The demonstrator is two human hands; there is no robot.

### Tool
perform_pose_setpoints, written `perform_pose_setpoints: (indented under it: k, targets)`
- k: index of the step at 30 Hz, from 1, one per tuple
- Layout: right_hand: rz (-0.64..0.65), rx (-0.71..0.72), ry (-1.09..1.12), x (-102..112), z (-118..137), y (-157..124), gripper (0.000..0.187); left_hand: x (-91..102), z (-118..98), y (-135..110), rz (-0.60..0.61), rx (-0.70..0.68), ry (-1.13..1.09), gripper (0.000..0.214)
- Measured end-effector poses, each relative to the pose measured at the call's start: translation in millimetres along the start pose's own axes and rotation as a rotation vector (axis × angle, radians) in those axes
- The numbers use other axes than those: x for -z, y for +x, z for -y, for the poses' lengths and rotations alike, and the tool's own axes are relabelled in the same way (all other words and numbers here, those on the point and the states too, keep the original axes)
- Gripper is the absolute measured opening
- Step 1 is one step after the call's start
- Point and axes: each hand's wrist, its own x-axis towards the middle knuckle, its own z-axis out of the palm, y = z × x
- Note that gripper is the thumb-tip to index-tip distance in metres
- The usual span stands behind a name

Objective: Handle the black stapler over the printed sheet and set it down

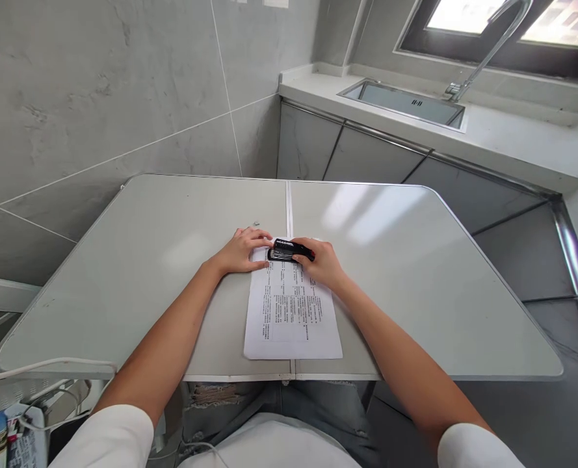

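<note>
A black stapler point(289, 251) lies across the upper part of a printed sheet of paper point(293, 325), pointing left. My right hand point(322, 261) grips its right end, thumb on the near side and fingers over the far side. My left hand point(242, 251) rests at the paper's upper left edge, with fingers stretched out and thumb apart, close to the stapler's left end. Whether its fingertips touch the stapler is hard to tell. The text on the paper runs sideways. Just beyond my left hand lies a small greyish bit point(256, 223).
The paper lies on a pale folding table point(123, 286) across its central seam. Behind stand a grey tiled wall point(123, 78) and a counter point(503, 130) with a sink point(400, 101) and faucet point(488, 49). A white cable point(49, 361) crosses the near left corner.
</note>
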Motion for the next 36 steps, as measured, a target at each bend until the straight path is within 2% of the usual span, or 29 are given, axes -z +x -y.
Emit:
perform_pose_setpoints:
  k: [3,9,12,15,17,20,25,29,36]
  targets:
    - [-0.005,0.033,0.019,0,-5,0,0.034,0.8,-3,0,0.000,0.018,-0.011,0.045]
    - [0.039,0.120,0.008,0,-9,-1,0.036,-6.3,-11,3,-0.071,0.029,-0.061,0.034]
    - [-0.027,0.183,0.063,7,-17,-1,0.038,-9.4,-11,6,-0.080,0.024,-0.066,0.033]
    - [-0.175,0.132,0.109,20,-29,-2,0.030,-8.7,-7,8,-0.050,0.026,-0.111,0.034]
    - [-0.224,0.063,0.118,28,-35,-2,0.039,-7.2,-5,9,-0.033,0.039,-0.146,0.036]
    - [-0.190,0.033,0.112,33,-40,-3,0.043,-5.2,-5,10,-0.026,0.049,-0.174,0.039]
    - [-0.164,0.090,0.171,29,-42,-3,0.044,-5.3,-6,12,-0.022,0.057,-0.289,0.038]
    - [-0.180,0.037,0.250,25,-44,1,0.049,-8.4,-3,12,-0.028,0.106,-0.400,0.035]
    - [-0.148,-0.020,0.281,22,-49,2,0.045,-11.8,1,13,-0.034,0.126,-0.439,0.036]
